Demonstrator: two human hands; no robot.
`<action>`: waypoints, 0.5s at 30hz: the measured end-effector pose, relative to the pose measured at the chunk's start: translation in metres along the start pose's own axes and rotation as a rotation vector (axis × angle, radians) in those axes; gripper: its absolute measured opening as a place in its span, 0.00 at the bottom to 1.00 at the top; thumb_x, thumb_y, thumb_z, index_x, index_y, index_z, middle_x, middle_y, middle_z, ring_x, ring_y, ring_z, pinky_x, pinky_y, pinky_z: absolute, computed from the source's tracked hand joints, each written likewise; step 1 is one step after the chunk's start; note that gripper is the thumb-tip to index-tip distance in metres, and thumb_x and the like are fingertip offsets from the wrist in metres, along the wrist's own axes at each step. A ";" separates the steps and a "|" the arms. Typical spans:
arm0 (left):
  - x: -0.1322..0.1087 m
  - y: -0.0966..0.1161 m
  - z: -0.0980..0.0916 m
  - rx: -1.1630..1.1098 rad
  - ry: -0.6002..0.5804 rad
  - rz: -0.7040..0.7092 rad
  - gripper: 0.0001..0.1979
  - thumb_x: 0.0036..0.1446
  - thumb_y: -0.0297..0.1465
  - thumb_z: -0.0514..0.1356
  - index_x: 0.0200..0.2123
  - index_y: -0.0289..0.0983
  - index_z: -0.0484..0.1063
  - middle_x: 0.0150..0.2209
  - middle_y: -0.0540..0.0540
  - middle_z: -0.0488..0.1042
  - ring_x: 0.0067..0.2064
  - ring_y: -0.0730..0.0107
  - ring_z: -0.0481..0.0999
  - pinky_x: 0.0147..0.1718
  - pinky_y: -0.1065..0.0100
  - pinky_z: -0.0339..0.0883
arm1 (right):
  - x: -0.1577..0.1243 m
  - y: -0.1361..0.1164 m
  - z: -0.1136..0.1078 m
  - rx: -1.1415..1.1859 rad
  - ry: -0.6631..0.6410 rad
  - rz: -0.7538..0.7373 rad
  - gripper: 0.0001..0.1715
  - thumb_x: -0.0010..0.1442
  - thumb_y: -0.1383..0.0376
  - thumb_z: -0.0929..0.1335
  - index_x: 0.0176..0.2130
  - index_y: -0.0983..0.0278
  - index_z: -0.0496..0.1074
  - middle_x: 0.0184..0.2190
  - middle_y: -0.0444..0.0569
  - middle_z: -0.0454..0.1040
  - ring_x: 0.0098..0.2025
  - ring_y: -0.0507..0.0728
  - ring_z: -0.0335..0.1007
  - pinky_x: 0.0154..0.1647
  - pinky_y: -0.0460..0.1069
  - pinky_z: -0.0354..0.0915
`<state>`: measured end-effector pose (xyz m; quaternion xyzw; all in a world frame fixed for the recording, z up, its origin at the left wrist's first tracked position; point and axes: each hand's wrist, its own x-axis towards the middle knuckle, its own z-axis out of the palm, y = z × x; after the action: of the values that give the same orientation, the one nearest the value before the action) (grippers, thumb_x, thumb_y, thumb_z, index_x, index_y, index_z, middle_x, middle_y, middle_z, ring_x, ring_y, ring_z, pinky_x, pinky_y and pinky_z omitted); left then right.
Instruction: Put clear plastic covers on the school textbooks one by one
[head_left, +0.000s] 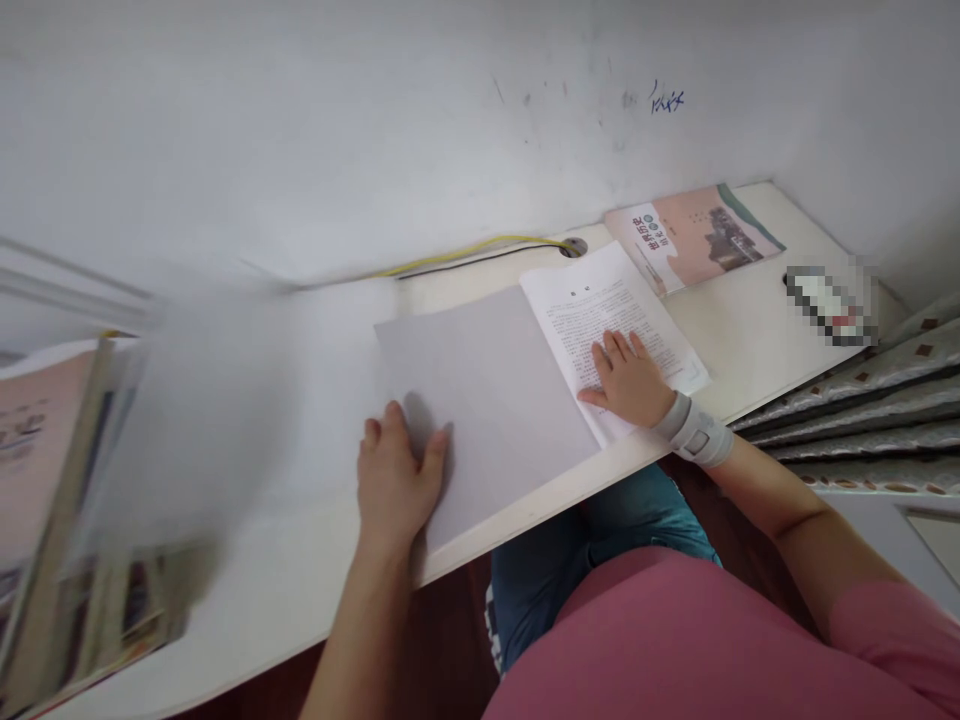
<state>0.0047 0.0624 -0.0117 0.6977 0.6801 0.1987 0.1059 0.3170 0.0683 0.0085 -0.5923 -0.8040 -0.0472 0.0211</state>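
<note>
Head view, hands [397, 485] [634, 383] spread, gripping nothing, smooth grey sheet [491, 400], rectangular printed page [600, 310]

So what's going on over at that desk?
Someone in a pink top has a paper booklet open on a white desk. Their right hand, with a pale grey band on its wrist, lies on the white printed page. Their left hand is spread at the left edge of the plain grey page. A pink-and-white paperback lies closed beyond the printed page.
</note>
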 end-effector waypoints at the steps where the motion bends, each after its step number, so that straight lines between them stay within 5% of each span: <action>1: 0.000 0.001 0.000 0.005 0.002 0.002 0.37 0.59 0.45 0.51 0.64 0.25 0.53 0.62 0.25 0.61 0.66 0.36 0.53 0.61 0.39 0.52 | 0.001 0.002 0.000 -0.002 -0.003 -0.010 0.47 0.64 0.44 0.57 0.62 0.82 0.58 0.62 0.76 0.57 0.65 0.73 0.54 0.65 0.66 0.46; 15: -0.001 0.007 -0.002 0.057 -0.046 -0.037 0.40 0.60 0.47 0.48 0.65 0.23 0.51 0.64 0.24 0.57 0.67 0.36 0.50 0.62 0.42 0.48 | -0.020 -0.008 -0.005 0.002 0.027 -0.032 0.45 0.64 0.45 0.59 0.60 0.83 0.61 0.60 0.75 0.61 0.63 0.71 0.58 0.66 0.66 0.47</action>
<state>0.0101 0.0607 -0.0070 0.6921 0.6957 0.1610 0.1053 0.3148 0.0462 0.0115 -0.5788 -0.8130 -0.0550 0.0319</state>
